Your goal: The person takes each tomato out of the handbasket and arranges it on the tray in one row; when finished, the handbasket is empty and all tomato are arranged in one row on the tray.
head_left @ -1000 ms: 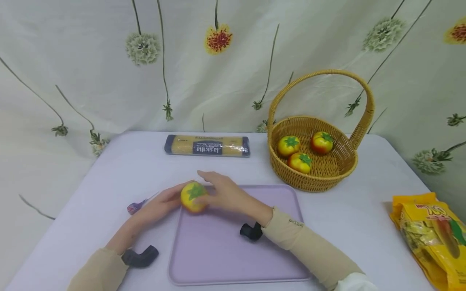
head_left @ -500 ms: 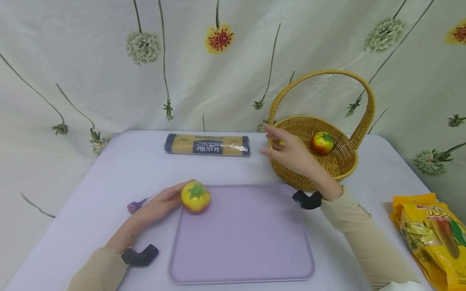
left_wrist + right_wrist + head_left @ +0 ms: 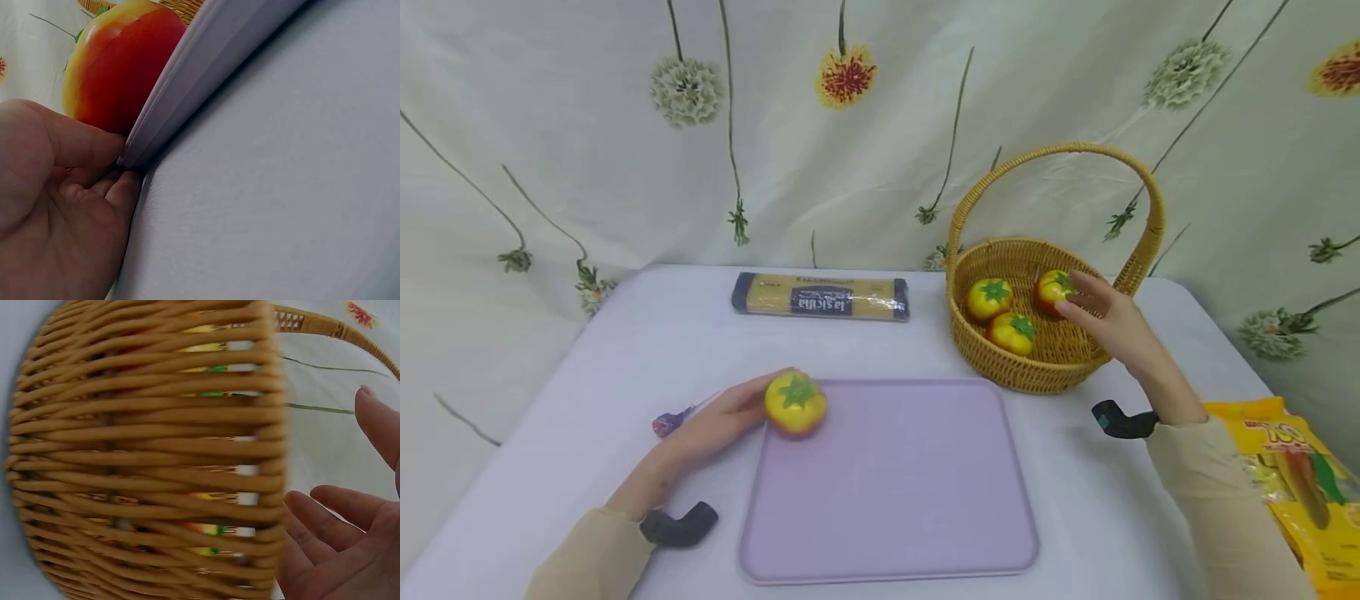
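While pinching lilac tray point(image 3: 895, 483) in left hand point(image 3: 721, 423), with persimmon-like fruit point(image 3: 795, 405) alongside, holding right hand point(image 3: 1118, 327) wide, with wicker basket point(image 3: 1026, 373) below.

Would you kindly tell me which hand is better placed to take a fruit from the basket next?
Probably the right hand: it hovers, holding nothing, at the basket near its rightmost fruit, whereas the left hand is farther off, at the tray, beside another fruit.
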A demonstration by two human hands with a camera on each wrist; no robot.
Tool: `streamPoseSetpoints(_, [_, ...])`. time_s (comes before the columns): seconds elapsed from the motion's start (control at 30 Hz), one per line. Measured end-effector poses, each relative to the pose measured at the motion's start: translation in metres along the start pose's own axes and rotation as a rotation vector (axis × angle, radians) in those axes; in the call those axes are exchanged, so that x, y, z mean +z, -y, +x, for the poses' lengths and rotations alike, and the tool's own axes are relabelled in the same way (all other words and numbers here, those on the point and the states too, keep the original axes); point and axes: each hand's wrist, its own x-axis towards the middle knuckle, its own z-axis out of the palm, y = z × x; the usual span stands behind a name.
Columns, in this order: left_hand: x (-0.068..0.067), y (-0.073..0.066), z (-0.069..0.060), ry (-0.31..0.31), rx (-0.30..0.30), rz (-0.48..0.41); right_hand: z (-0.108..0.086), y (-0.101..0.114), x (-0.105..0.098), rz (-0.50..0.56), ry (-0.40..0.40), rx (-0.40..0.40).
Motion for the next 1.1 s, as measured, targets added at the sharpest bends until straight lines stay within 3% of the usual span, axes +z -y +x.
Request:
streamPoseSetpoints(0.13, [-0.001,0.000,-0.001,0.000,-0.007,-0.006,0.003,-0.007,0.007,-0.001,0.070,0.005])
streamPoseSetpoints(0.53, [0.000,-0.004,0.002,0.007,-0.021,-0.012,0.014,-0.004,0.023,-0.138,0.234,-0.054])
streamPoseSetpoints(1.1, [0.000,-0.001,-0.001,0.007,-0.028,-0.023,0.020,-0.008,0.033,-0.305,0.288,-0.144])
